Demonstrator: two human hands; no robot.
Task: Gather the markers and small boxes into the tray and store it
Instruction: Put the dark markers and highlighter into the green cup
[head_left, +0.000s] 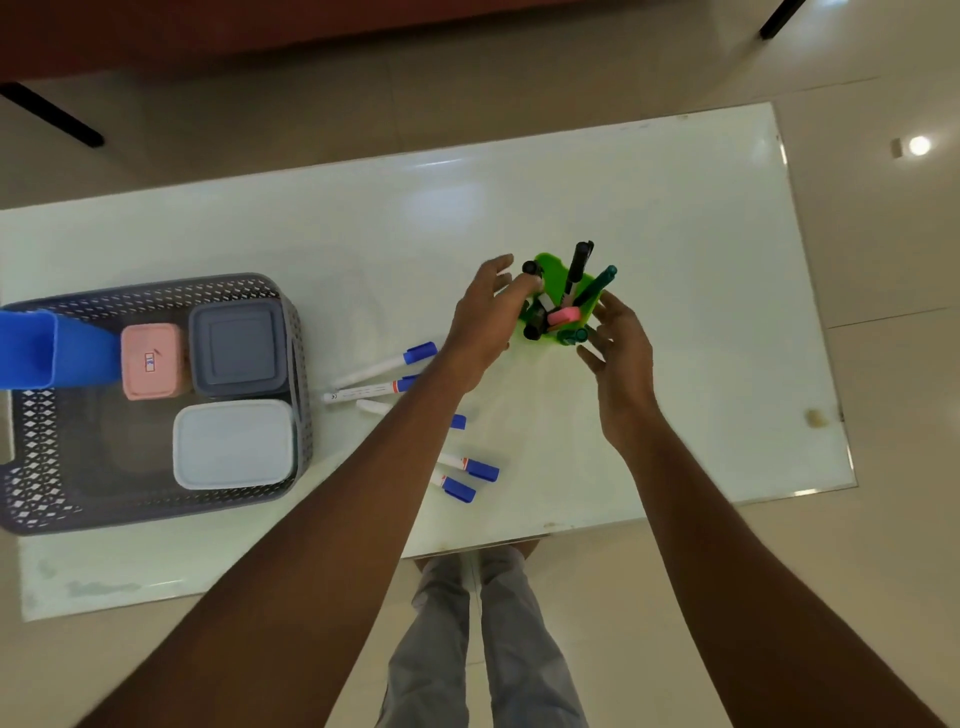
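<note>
My left hand and right hand are right of the frame's centre, one on each side of a green holder. The fingers of both are spread apart and closed on nothing. The left fingertips reach the holder's left rim. The right fingers curve loosely just beside its right wall, and blur keeps me from telling whether either hand really touches it. The holder stands upright on the white table, stuffed with a black marker, a green marker leaning to the right, and something pink low in the bunch. Under and below my left forearm, around the middle of the frame, several blue-capped markers lie loose on the tabletop, some partly hidden by the arm. Further left, at the frame's left edge, sits the grey perforated tray. It holds a pink box and a grey box side by side along the top. A white box lies just below the grey one, and a blue cup stands in the tray's upper left corner, just beside the pink box. At the bottom centre, my trousers show below the table's near edge.
</note>
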